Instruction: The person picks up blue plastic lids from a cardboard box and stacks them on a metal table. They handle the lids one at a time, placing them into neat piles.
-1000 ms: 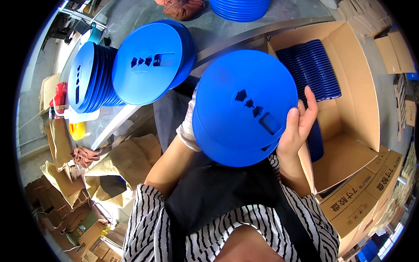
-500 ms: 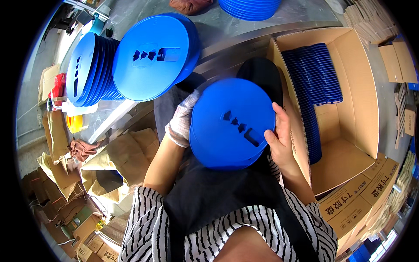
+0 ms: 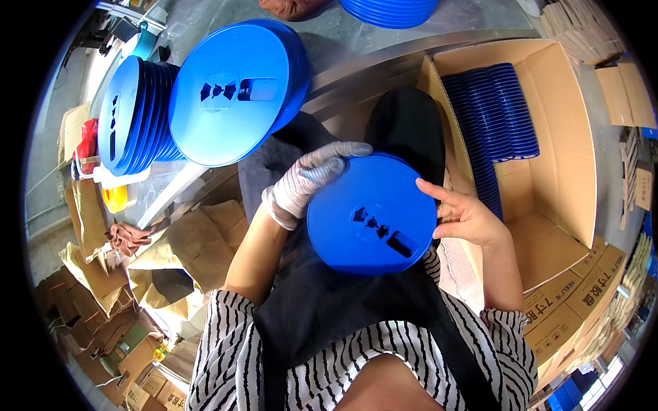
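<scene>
A round blue plastic reel [image 3: 336, 222] lies over my lap, its flat face up with small cut-outs and a rectangular slot. My left hand [image 3: 305, 179], in a pale striped glove, grips its upper left rim. My bare right hand [image 3: 476, 218] holds the right rim, index finger on the edge and thumb lower down. Whether more reels lie stacked underneath is hidden. On the metal table at the upper left, a tilted stack of blue reels [image 3: 229, 92] leans beside another row of blue reels [image 3: 120, 120].
To my right stands an open cardboard box [image 3: 558, 144] with rows of blue reels [image 3: 504, 113] inside. Closed cartons [image 3: 579, 301] lie below it. Another reel stack [image 3: 391, 12] and a brown cloth [image 3: 291, 7] sit at the table's far side. A brown paper sack [image 3: 185, 253] is at left.
My left hand has slid up along the rim, fingers now over the top edge. The right hand has shifted outward and its grip loosened. The reel has moved slightly down and right.
</scene>
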`<state>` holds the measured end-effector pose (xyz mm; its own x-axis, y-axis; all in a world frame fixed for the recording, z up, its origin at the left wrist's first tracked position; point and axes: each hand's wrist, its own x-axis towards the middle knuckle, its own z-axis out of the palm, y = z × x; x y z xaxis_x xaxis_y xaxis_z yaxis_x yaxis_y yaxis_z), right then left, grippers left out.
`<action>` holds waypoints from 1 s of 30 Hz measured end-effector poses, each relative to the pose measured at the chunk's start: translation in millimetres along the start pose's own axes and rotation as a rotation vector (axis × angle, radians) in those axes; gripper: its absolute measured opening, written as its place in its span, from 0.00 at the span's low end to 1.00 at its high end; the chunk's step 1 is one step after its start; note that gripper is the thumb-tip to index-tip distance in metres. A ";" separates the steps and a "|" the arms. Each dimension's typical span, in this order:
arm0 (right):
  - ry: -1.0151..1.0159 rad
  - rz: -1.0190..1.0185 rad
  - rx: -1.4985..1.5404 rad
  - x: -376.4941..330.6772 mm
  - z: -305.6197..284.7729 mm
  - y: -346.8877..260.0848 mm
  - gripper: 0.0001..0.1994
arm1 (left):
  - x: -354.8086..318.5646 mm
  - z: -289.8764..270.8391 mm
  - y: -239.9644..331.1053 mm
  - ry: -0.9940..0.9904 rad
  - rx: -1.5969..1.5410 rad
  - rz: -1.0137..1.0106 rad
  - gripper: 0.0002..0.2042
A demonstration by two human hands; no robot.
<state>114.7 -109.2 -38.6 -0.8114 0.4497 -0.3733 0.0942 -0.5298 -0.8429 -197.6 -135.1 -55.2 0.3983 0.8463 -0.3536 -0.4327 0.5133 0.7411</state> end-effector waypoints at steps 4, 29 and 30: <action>0.011 0.105 -0.032 5.6 -7.0 -12.1 0.46 | 2.6 -3.3 -0.8 0.002 0.041 0.026 0.22; 0.452 -0.056 0.496 15.5 -1.6 64.3 0.32 | 26.6 -28.2 -7.6 -0.100 -0.008 0.047 0.24; 0.378 -0.078 0.518 16.3 2.3 62.4 0.31 | 29.2 -24.6 -3.7 -0.112 -0.014 0.037 0.25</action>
<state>105.9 -136.7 -96.4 -0.5362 0.6730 -0.5094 -0.3242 -0.7215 -0.6119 -204.3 -108.8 -82.3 0.4698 0.8437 -0.2596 -0.4596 0.4849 0.7441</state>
